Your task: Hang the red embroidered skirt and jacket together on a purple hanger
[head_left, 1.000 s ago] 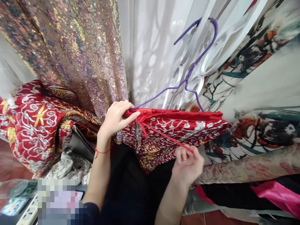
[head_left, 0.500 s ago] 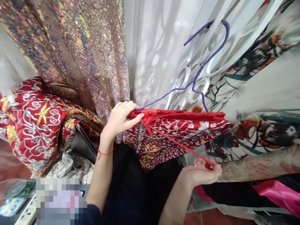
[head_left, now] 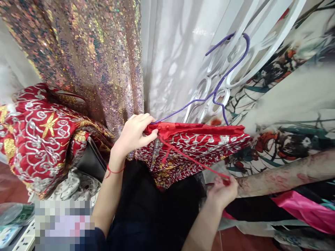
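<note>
1. the left hand (head_left: 133, 134) pinches the top edge of a red embroidered garment (head_left: 199, 146), fingers closed on the cloth.
2. the garment hangs folded over a purple wire hanger (head_left: 222, 80), which is hooked on a white metal grille (head_left: 261, 45).
3. the right hand (head_left: 222, 191) is closed on the end of a thin red string (head_left: 193, 160), pulled taut from the garment's top edge.
4. sequin fabric (head_left: 86, 59) hangs to the left.

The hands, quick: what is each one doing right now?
Left hand: closed, pinching the top edge of the red embroidered garment on the purple hanger.
Right hand: fingers closed on the end of the red cord.
</note>
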